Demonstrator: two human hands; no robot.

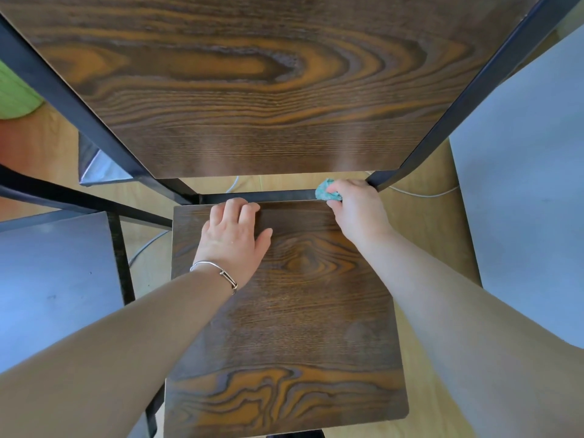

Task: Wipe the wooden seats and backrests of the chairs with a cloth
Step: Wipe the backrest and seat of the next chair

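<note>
A chair with a dark wooden seat (pixel 294 336) and a wide wooden backrest (pixel 252 90) fills the view, framed in black metal. My right hand (pixel 355 205) grips a bunched teal cloth (pixel 327 191) at the seat's far right corner, against the black rear bar. My left hand (pixel 235 238) rests on the seat's far edge, its fingertips curled over that edge and the thumb spread flat on the wood. A silver bracelet circles the left wrist.
Grey surfaces stand close on the left (pixel 53 279) and right (pixel 531 184). Black frame bars (pixel 82 200) run off to the left. A light wood floor with a white cable (pixel 423 192) lies below. A green object (pixel 15 93) is at the left edge.
</note>
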